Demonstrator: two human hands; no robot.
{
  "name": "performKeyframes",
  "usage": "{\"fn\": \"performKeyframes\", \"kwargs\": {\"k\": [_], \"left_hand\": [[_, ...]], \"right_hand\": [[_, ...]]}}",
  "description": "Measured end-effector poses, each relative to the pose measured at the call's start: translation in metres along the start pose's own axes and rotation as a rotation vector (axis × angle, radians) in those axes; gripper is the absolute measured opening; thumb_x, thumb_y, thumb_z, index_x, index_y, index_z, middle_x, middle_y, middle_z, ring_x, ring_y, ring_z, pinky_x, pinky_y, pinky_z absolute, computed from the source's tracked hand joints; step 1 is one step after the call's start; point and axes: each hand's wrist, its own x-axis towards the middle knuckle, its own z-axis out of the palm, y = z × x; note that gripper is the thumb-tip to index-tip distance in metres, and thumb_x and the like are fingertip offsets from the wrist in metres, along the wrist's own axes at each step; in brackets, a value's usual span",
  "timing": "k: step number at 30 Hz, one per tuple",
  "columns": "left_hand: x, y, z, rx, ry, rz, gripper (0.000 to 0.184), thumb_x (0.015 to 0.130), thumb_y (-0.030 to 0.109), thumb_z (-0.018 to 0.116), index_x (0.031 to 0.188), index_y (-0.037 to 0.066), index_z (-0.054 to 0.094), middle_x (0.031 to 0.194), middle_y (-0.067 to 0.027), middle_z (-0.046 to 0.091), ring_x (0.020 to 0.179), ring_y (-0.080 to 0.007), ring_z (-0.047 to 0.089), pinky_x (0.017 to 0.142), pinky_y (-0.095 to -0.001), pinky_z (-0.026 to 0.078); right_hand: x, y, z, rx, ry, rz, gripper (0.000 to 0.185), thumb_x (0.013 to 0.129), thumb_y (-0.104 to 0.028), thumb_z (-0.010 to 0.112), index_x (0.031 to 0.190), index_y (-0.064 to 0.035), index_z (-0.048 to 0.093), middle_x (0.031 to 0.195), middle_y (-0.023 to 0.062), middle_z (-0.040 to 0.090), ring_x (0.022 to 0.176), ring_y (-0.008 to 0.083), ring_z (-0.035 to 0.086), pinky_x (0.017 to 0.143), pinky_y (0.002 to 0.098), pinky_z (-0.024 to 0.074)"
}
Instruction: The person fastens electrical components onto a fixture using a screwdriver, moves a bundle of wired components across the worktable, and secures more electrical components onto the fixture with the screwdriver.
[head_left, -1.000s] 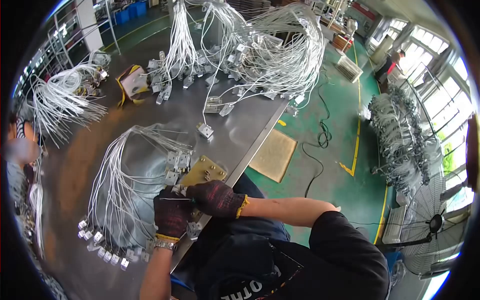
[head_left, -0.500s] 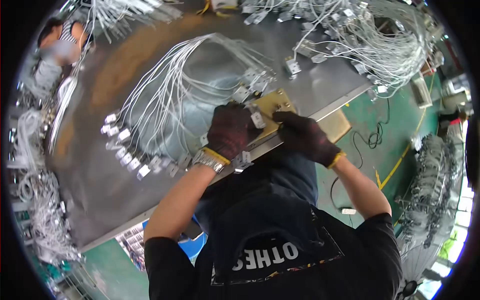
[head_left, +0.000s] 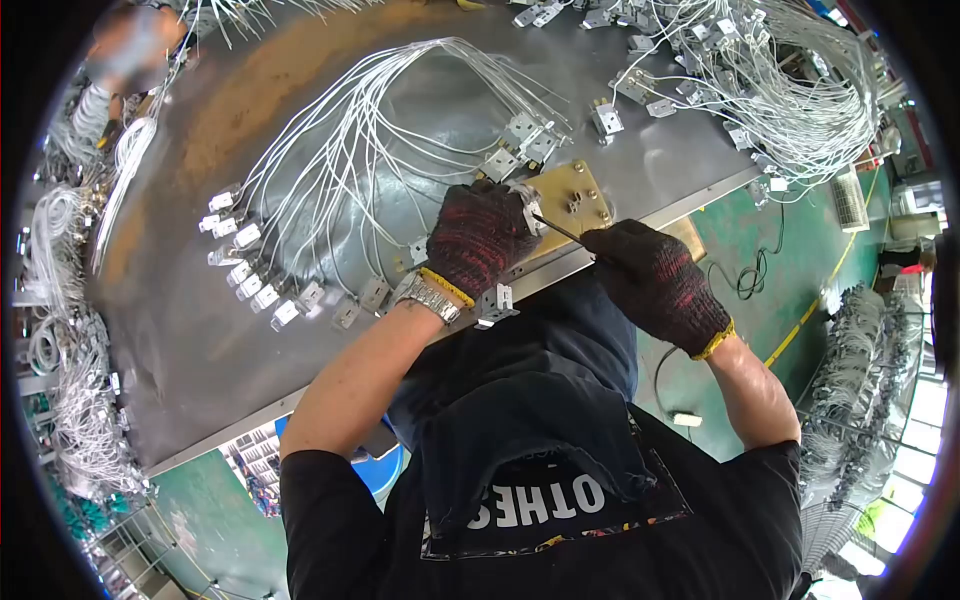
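My left hand (head_left: 482, 238), in a dark red and black knit glove, is closed on a small metal part (head_left: 533, 212) at the near edge of the brass-coloured plate. My right hand (head_left: 655, 278), gloved the same way, grips a thin dark rod-like tool (head_left: 556, 228) whose tip meets or nearly meets that part. The brass-coloured plate (head_left: 562, 192) with several studs lies on the metal table beside my left hand. A bundle of white wires (head_left: 352, 140) with metal pieces at both ends spreads to the left. Another metal piece (head_left: 496, 303) sits at the table edge below my left wrist.
The metal table (head_left: 200, 380) ends at a raised front edge. A large wire bundle (head_left: 800, 125) covers its far right. More wires (head_left: 75, 420) hang at the left, near a person (head_left: 130, 45). A cardboard-coloured board (head_left: 690, 238) lies beyond the edge, and a cable crosses the green floor.
The view has swung round and down, shifting the table in the frame. My hands were together at first; now they are apart, and the thin tool shows clearly in my right hand.
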Motion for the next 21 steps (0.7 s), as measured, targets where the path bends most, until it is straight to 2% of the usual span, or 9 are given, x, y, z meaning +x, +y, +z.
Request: {"fn": "performKeyframes", "kwargs": {"k": [5,13,21], "left_hand": [[-0.002,0.0,-0.002,0.03,-0.006,0.029,0.039,0.081,0.041,0.078,0.11,0.016,0.071,0.099,-0.0089,0.073,0.098,-0.0292,0.068,0.08,-0.0439,0.052],[0.007,0.007,0.001,0.052,-0.101,-0.098,0.041,0.08,0.041,0.079,0.11,0.014,0.073,0.103,-0.009,0.074,0.1,-0.0295,0.068,0.088,-0.0441,0.051],[0.006,0.007,-0.005,-0.008,-0.073,-0.085,0.044,0.08,0.043,0.079,0.113,0.015,0.072,0.106,-0.0089,0.074,0.103,-0.0288,0.068,0.089,-0.0437,0.051]], "right_hand": [[-0.002,-0.009,0.002,-0.074,0.027,-0.002,0.03,0.088,0.001,0.065,0.117,-0.0008,0.07,0.107,0.0202,0.07,0.098,0.0388,0.07,0.084,0.0422,0.0571],[-0.001,-0.009,0.018,-0.125,0.086,0.003,0.031,0.086,0.002,0.064,0.117,-0.0002,0.069,0.107,0.0208,0.07,0.099,0.0391,0.07,0.085,0.0421,0.0572],[0.004,0.002,0.012,-0.042,0.072,-0.054,0.031,0.086,0.005,0.062,0.115,0.0003,0.07,0.104,0.021,0.07,0.096,0.0382,0.071,0.083,0.0405,0.0573]]}}
